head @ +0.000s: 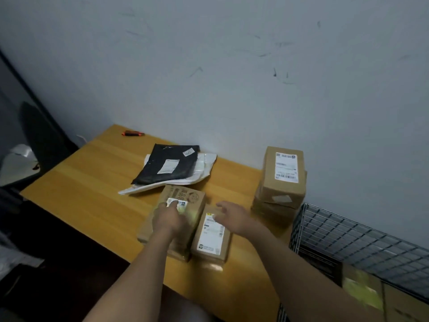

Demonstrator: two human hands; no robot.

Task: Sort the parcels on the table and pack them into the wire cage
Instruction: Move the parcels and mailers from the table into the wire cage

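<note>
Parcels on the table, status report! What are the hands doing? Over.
Left hand flat on the printed box. Right hand open over the small box. Wire cage at right, box stack beside it.

The left hand point(168, 217) covers part of the label point(181, 202) on a printed box point(193, 196); the wire cage point(348, 231) runs off the right edge, the cartons point(362, 291) inside it blurred.

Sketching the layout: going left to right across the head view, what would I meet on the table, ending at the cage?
Small orange-and-black tool → black mailing bag → white-labelled box at the near edge → stack of boxes → wire cage.
</note>
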